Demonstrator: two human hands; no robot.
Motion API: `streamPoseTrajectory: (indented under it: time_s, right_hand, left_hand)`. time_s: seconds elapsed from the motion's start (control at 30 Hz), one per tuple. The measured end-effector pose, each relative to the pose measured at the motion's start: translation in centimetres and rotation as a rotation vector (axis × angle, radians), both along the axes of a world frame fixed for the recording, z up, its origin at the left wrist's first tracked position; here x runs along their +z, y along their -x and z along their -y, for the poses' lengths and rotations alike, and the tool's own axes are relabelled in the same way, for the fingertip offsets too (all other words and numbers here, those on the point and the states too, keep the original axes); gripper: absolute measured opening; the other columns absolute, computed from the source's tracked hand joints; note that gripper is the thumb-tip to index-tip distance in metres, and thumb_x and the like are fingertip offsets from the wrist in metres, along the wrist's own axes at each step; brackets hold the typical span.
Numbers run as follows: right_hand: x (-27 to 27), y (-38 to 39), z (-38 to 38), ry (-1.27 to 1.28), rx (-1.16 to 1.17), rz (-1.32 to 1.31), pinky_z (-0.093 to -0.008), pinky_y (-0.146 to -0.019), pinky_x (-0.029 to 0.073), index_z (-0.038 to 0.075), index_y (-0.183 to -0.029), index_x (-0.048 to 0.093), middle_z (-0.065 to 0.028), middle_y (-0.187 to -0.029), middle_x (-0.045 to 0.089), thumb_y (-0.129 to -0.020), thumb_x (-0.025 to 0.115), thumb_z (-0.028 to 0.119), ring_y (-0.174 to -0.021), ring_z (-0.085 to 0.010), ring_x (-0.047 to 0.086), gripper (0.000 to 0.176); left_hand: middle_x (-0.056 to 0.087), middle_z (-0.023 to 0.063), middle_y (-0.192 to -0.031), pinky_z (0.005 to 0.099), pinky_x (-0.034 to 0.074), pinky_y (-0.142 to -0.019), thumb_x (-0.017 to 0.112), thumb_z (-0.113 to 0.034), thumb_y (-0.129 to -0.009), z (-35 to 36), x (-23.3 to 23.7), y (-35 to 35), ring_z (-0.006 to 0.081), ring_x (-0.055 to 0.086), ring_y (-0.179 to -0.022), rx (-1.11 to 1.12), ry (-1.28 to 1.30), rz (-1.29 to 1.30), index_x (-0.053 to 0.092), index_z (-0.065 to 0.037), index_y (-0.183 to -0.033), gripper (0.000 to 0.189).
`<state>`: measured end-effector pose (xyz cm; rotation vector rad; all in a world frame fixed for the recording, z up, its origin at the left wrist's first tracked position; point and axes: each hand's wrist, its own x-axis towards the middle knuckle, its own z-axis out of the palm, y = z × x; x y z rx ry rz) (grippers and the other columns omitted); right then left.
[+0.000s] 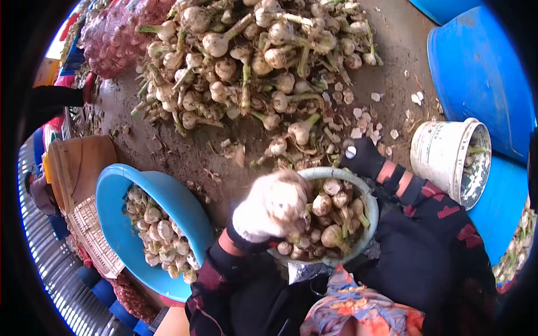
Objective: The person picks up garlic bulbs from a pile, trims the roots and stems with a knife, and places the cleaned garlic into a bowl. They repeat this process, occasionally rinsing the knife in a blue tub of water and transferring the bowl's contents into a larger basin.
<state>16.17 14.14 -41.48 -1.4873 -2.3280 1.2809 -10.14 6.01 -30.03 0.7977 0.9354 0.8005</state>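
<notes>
My left hand [272, 206], in a white glove soiled brown at the fingers, hovers over the left side of a round tub [368, 210]. Its fingers look curled; blur and the glove hide whatever they may hold. Inside the tub lie garlic bulbs [334, 236] with dirt on them and short stems. At the tub's upper right rim is my right hand [363, 159], black-gloved and closed, with a small pale round thing [350, 152] showing at its fingers. Loose garlic with a green stem [302, 130] lies just beyond the tub.
A big heap of stemmed garlic [224, 67] covers the floor ahead. On the left stands a tilted blue basin [193, 210] holding trimmed bulbs, near a brown container [84, 162]. A white bucket [443, 154] and large blue tubs [482, 78] stand right. Cut scraps [367, 120] litter the floor.
</notes>
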Motion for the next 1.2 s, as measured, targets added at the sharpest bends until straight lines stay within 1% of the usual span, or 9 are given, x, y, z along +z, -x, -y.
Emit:
streamPoseTrajectory:
  time_s: [0.1, 0.2, 0.43, 0.57, 0.63, 0.73, 0.9, 0.97, 1.2]
  right_hand:
    - [2.9, 2.1, 0.3, 0.295, -0.224, -0.221, -0.0293, -0.056, 0.045, 0.004, -0.073, 0.062, 0.0010, -0.064, 0.060, -0.068, 0.075, 0.013, -0.060, -0.0083, 0.053, 0.017]
    - [4.4, 3.6, 0.9, 0.517, -0.123, -0.507, -0.0290, -0.063, 0.049, 0.003, -0.085, 0.065, -0.0021, -0.075, 0.065, -0.069, 0.075, 0.014, -0.069, -0.0112, 0.060, 0.023]
    - [7.2, 5.6, 1.4, 1.018, -0.300, -0.499, -0.0270, -0.062, 0.048, 0.001, -0.083, 0.063, -0.0025, -0.076, 0.063, -0.067, 0.078, 0.009, -0.070, -0.0095, 0.059, 0.024]
    - [6.0, 4.0, -0.6, 0.691, -0.277, -0.591, -0.0269, -0.060, 0.047, 0.003, -0.079, 0.062, -0.0023, -0.073, 0.062, -0.066, 0.078, 0.009, -0.065, -0.0098, 0.057, 0.021]
    - [6.6, 3.8, -1.3, 0.661, -0.296, -0.532, -0.0263, -0.060, 0.047, 0.004, -0.079, 0.062, -0.0013, -0.073, 0.062, -0.066, 0.078, 0.008, -0.065, -0.0090, 0.057, 0.021]
    - [7.1, 4.4, -2.2, 0.535, -0.287, -0.352, -0.0242, -0.059, 0.047, 0.004, -0.079, 0.062, -0.0012, -0.070, 0.061, -0.069, 0.075, 0.006, -0.064, -0.0083, 0.057, 0.017]
    - [6.1, 3.7, -0.2, 0.329, -0.092, -0.591, -0.0283, -0.057, 0.048, 0.003, -0.075, 0.064, -0.0059, -0.065, 0.063, -0.071, 0.071, 0.016, -0.061, -0.0115, 0.060, 0.015]
    - [5.2, 4.2, 0.9, 0.453, 0.081, -0.111, -0.0302, -0.055, 0.047, 0.000, -0.074, 0.063, -0.0087, -0.065, 0.064, -0.068, 0.069, 0.020, -0.059, -0.0169, 0.062, 0.022]
    - [5.2, 3.3, 1.3, 0.537, 0.276, -0.089, -0.0337, -0.057, 0.048, 0.001, -0.075, 0.063, -0.0140, -0.063, 0.063, -0.064, 0.068, 0.023, -0.058, -0.0211, 0.062, 0.025]
  left_hand:
    - [0.056, 0.0039, -0.076, 0.0253, 0.046, -0.061, 0.075, -0.035, -0.065, 0.0, -1.7, -1.5, 0.0126, 0.053, -0.065, 0.300, -0.163, -0.053, 0.054, -0.001, -0.096, 0.050]
    - [0.053, 0.0044, -0.070, 0.0336, 0.048, -0.052, 0.062, -0.072, -0.067, -0.7, -1.1, -2.1, 0.0190, 0.053, -0.054, 0.448, 0.137, 0.246, 0.049, -0.001, -0.109, 0.083]
    - [0.056, 0.0108, -0.100, 0.0551, 0.040, -0.094, 0.061, -0.062, -0.074, -1.5, 0.9, -3.0, 0.0301, 0.055, -0.099, 0.652, 0.194, 0.652, 0.045, -0.002, -0.119, 0.077]
    - [0.056, 0.0154, -0.103, 0.0453, 0.055, -0.073, 0.068, -0.043, -0.077, -0.2, -0.8, -0.4, 0.0297, 0.059, -0.095, 0.563, 0.404, 0.644, 0.050, -0.003, -0.110, 0.055]
    - [0.058, 0.0140, -0.079, 0.0345, 0.055, -0.054, 0.071, -0.023, -0.072, 0.5, -1.9, 0.4, 0.0229, 0.061, -0.064, 0.350, 0.463, 0.234, 0.051, -0.002, -0.087, 0.033]
    - [0.052, 0.0063, -0.060, 0.0285, 0.049, -0.048, 0.066, -0.008, -0.068, 1.1, -3.0, -0.5, 0.0178, 0.057, -0.054, 0.432, 0.395, 0.115, 0.050, -0.002, -0.084, 0.023]
    - [0.058, 0.0083, -0.072, 0.0301, 0.052, -0.051, 0.061, 0.002, -0.068, 0.9, -2.7, -1.3, 0.0163, 0.058, -0.058, 0.544, 0.358, 0.057, 0.051, -0.001, -0.085, 0.020]
    - [0.060, 0.0087, -0.079, 0.0309, 0.054, -0.054, 0.060, 0.007, -0.069, 0.6, -1.6, -1.2, 0.0181, 0.061, -0.063, 0.539, 0.334, 0.083, 0.051, -0.001, -0.086, 0.021]
    - [0.059, 0.0077, -0.088, 0.0284, 0.053, -0.060, 0.063, 0.005, -0.073, 3.2, -2.2, -0.8, 0.0138, 0.060, -0.067, 0.311, 0.073, -0.190, 0.053, 0.000, -0.089, 0.020]
